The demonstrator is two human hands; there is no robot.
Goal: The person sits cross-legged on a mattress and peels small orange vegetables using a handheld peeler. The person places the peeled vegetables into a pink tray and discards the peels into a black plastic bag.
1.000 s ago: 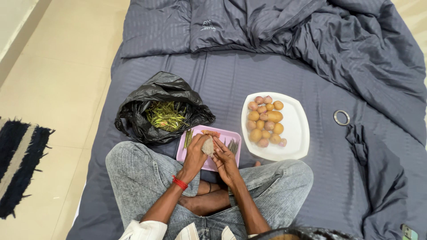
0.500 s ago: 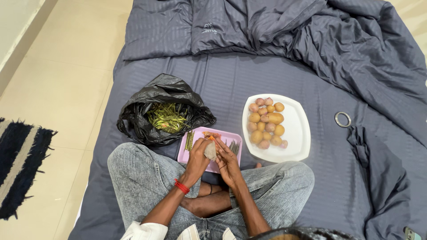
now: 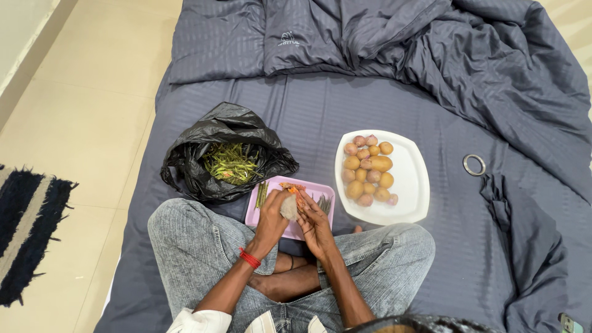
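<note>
- My left hand (image 3: 272,216) wraps around a pale, roundish vegetable (image 3: 289,207), fingers closed on it — held just above the pink tray (image 3: 314,188).
- My right hand (image 3: 314,222) presses against the same vegetable; I cannot tell whether it pinches a tool.
- Green beans (image 3: 261,193) lie on the tray's left edge.
- A black plastic bag (image 3: 209,154) of green scraps sits just beyond my left knee, touching the tray.
- A white plate (image 3: 410,179) with small potatoes (image 3: 369,169) stands beside the tray — right side.
- A metal ring (image 3: 474,164) lies well apart on the grey bedsheet (image 3: 308,111).
</note>
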